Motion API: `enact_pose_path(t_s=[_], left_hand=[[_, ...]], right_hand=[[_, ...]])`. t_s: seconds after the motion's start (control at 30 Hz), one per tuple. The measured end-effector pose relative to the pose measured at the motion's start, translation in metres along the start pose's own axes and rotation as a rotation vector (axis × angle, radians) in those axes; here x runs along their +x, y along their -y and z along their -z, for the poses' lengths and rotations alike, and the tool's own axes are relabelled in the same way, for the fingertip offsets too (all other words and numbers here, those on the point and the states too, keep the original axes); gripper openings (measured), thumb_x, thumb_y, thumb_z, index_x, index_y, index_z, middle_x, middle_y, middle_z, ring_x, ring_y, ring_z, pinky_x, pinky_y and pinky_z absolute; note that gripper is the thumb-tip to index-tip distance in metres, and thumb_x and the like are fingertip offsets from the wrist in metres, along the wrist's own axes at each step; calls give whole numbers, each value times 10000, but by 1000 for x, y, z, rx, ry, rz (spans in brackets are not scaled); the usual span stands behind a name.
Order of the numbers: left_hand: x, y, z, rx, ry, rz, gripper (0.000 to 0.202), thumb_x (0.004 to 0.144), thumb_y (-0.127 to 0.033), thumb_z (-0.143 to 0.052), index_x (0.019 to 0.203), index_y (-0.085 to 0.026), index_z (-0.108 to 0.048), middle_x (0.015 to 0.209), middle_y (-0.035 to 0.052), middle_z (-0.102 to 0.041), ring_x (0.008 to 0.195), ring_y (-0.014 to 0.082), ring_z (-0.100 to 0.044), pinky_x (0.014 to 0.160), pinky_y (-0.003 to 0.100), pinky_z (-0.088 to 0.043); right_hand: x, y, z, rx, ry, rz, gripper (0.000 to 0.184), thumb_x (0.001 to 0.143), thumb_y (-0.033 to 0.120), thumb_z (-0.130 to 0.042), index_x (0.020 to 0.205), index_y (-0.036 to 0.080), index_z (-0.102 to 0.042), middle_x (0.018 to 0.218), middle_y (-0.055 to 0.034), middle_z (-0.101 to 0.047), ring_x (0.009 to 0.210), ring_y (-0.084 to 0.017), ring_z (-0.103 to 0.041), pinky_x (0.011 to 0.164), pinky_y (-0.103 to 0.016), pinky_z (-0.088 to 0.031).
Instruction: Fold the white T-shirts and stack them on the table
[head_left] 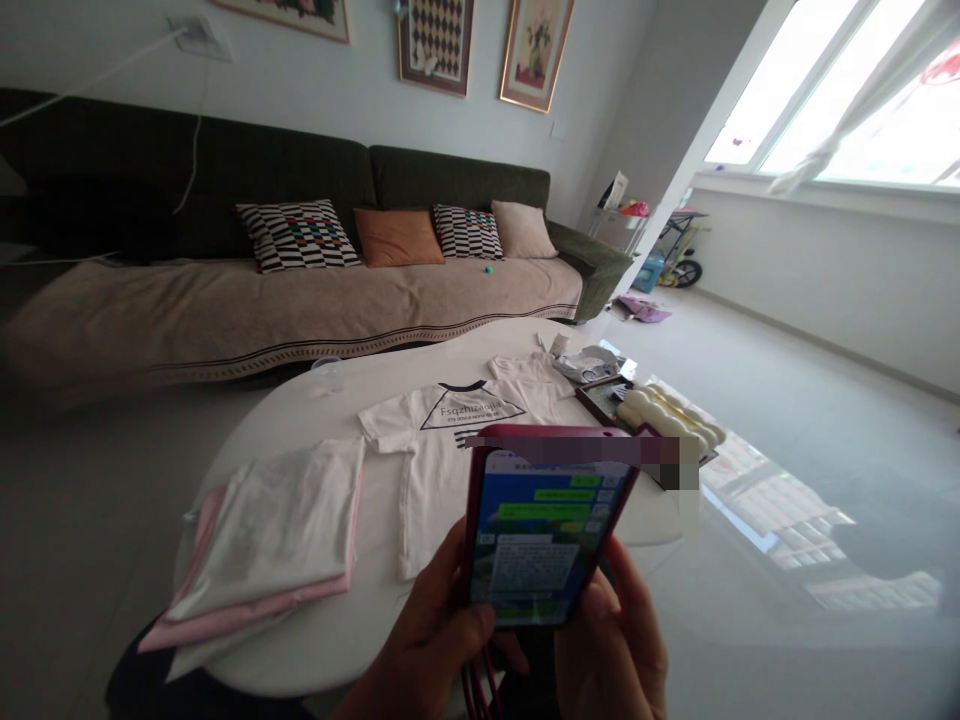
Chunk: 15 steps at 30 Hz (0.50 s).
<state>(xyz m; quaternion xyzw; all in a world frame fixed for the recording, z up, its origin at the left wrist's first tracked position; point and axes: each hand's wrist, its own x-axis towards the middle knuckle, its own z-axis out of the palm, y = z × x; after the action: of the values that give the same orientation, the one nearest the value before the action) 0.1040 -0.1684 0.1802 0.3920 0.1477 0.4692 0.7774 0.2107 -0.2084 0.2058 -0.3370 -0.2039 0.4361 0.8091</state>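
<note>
Two hands: both wrapped round a smartphone point(544, 530), held upright above the near edge of the white table point(315, 640).
Risk: likely slip of the phone onto the table, grip low on its body, top half unsupported; dangling cord under it could snag.
Left hand point(427, 640): fingers curled behind the phone, thumb pressed on its lower left edge.
Right hand point(615, 640): closed on the lower right edge, thumb against the screen.
Beyond phone: printed white T-shirt point(442, 440) spread flat.
Left of phone: folded white and pink garments point(270, 540).
</note>
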Motion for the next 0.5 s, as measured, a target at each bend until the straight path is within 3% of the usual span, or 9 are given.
enact_pose_path(t_s=[0.17, 0.37, 0.5], left_hand=[[2, -4, -4, 5, -11, 19, 503, 830, -235, -612, 1307, -343, -495, 1126, 56, -655, 880, 237, -659, 629, 282, -580], [2, -6, -6, -29, -16, -5, 495, 833, -205, -615, 1282, -388, -518, 1092, 27, -672, 833, 209, -671, 619, 267, -578], [1, -5, -7, 2, -21, -19, 516, 836, -188, -596, 1308, -372, -492, 1110, 39, -663, 860, 223, -664, 627, 280, -579]], right_hand=[[1, -1, 4, -14, 4, 10, 276, 858, 275, -623, 1128, 325, -652, 1049, 3, -724, 928, -164, -684, 748, -256, -567], [5, -4, 11, -26, 66, 60, 292, 852, 261, -626, 1139, 308, -649, 1053, -15, -722, 916, -173, -694, 706, -240, -578], [2, -2, 4, 9, -23, -6, 277, 853, 265, -630, 1122, 323, -655, 1065, 3, -719, 950, -165, -682, 756, -250, -570]])
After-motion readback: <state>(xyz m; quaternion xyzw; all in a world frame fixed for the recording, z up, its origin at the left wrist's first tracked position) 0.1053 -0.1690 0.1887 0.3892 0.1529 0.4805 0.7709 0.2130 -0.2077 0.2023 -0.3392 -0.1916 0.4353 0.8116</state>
